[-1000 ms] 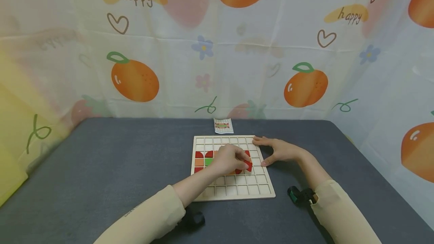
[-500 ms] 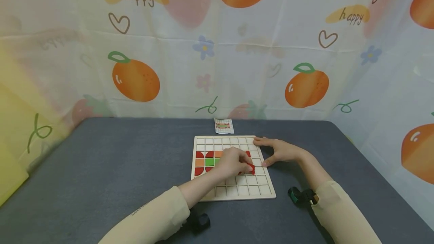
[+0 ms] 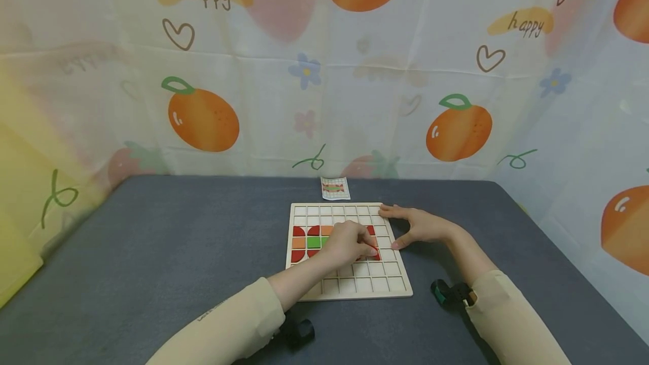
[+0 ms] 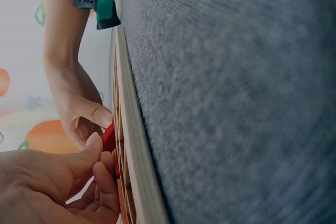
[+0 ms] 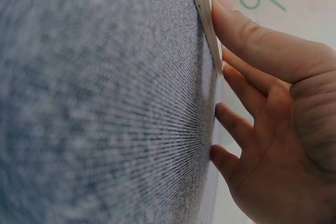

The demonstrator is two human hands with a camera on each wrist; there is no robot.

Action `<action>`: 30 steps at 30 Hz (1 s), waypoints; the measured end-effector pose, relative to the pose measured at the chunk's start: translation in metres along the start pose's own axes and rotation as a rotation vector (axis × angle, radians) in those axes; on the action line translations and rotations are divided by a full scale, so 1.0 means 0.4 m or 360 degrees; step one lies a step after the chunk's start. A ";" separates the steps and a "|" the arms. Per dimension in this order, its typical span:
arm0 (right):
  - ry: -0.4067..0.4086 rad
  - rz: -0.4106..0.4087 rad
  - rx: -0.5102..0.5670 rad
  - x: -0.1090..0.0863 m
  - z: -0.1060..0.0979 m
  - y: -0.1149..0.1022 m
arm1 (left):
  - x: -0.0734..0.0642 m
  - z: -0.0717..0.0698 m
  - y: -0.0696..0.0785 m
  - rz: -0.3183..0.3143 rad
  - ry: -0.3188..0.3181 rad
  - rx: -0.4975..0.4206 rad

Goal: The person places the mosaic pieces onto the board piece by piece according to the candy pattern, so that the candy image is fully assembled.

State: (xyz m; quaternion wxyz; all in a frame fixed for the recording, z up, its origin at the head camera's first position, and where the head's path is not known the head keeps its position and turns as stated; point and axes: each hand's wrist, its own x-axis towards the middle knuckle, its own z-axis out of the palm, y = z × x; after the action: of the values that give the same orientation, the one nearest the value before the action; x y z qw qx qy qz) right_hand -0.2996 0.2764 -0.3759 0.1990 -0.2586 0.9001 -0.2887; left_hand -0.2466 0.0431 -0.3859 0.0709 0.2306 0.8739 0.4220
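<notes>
A pale wooden grid board (image 3: 355,287) lies on the table, with red, orange and green tiles set in several of its cells. My left hand (image 3: 346,245) reaches over the board and pinches a red tile (image 4: 108,138) between thumb and fingers, low at the right end of the nearest tile row. In the left wrist view that tile sticks up past the thumb tip. My left hand and forearm hide part of the rows. At the board's right edge my right hand (image 3: 423,226) rests with spread fingers, thumb (image 5: 247,30) against the rim.
A small printed card (image 3: 335,189) with a coloured grid pattern lies behind the board. The dark grey table (image 3: 203,241) reaches back to a fruit-patterned curtain (image 3: 263,111). Both wrists wear black cameras (image 3: 448,293).
My left hand has moved slightly right with the red tile, which has gone from tilted to lying lower, in line with the nearest tile row. The right hand stays put.
</notes>
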 end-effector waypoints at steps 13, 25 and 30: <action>0.0001 0.0009 -0.0005 -0.002 -0.003 0.001 | 0.009 0.005 0.013 0.0025 -0.0014 0.0182; -0.0007 0.0022 -0.0003 0.000 0.001 0.001 | 0.002 -0.002 0.006 0.0013 0.0007 0.0024; -0.0009 0.0044 0.0002 0.002 0.006 0.002 | -0.017 -0.057 0.004 0.0051 0.0119 -0.0020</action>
State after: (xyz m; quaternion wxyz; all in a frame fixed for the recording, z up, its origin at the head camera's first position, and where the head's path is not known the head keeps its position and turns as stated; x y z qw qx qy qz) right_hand -0.2991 0.2755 -0.3783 0.2058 -0.2468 0.9028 -0.2859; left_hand -0.2475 0.0248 -0.3706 0.0329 0.2282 0.8694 0.4370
